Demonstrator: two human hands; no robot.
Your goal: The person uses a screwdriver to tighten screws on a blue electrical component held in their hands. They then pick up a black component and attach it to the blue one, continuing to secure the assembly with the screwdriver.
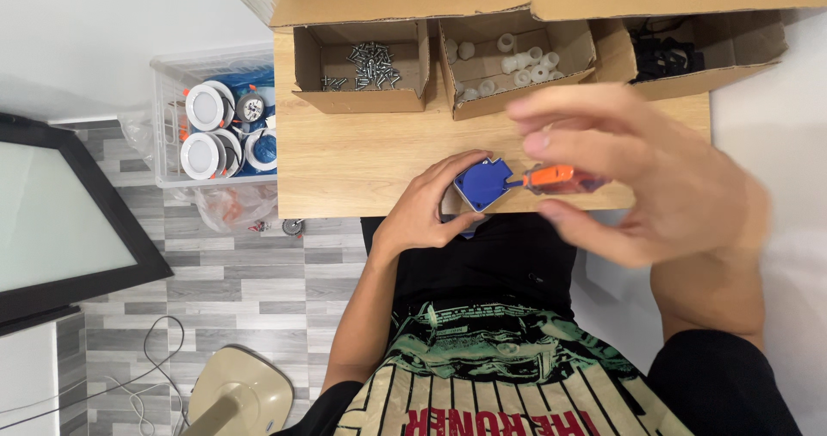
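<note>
- Wood-grain table (362,156) lies before you, its near edge level with your hands; bare top runs from the boxes down to that edge, widest on the left side.
- Cardboard boxes line the far edge: the screw box (360,67) on the left, the box of white caps (515,61) in the middle, the box of black parts (689,55) on the right. All three open toward you.
- Your right hand (642,173) is raised close to the camera and blurred, wrist bent, fingers curled around the orange screwdriver (551,177). It is gripping the handle between thumb and fingertips, the tip pointing left at the blue part.
- Your left hand (426,208) comes up from below the table edge, forearm angled in from the lower left, fingers closed on the blue part (482,183) from its left side and underside.
- The blue part sits right at the table's near edge, between your two hands, touching the screwdriver tip.
- A clear bin (215,121) of round white lamps stands on the floor just left of the table.
</note>
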